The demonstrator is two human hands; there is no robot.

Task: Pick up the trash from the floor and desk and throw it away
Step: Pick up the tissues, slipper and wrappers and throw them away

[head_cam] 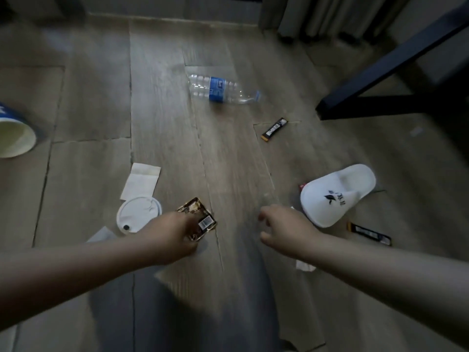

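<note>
On the grey wood-plank floor (165, 110), left hand (175, 235): fingers pinch a crumpled gold-and-brown foil wrapper (203, 219) with a barcode, low over the planks.
Right hand (281, 229): fingers loosely curled, holding nothing, just beside a white cloth slipper (337, 194).
Other trash: clear plastic bottle with blue label (223, 88) toward the far wall edge; round white plastic lid (138, 214) and white paper napkin (140, 184) just left of the wrapper.

white slipper (337, 196) on wood floor (165, 110) | dark furniture leg (380, 69) right | curtain (330, 13) beyond
</note>
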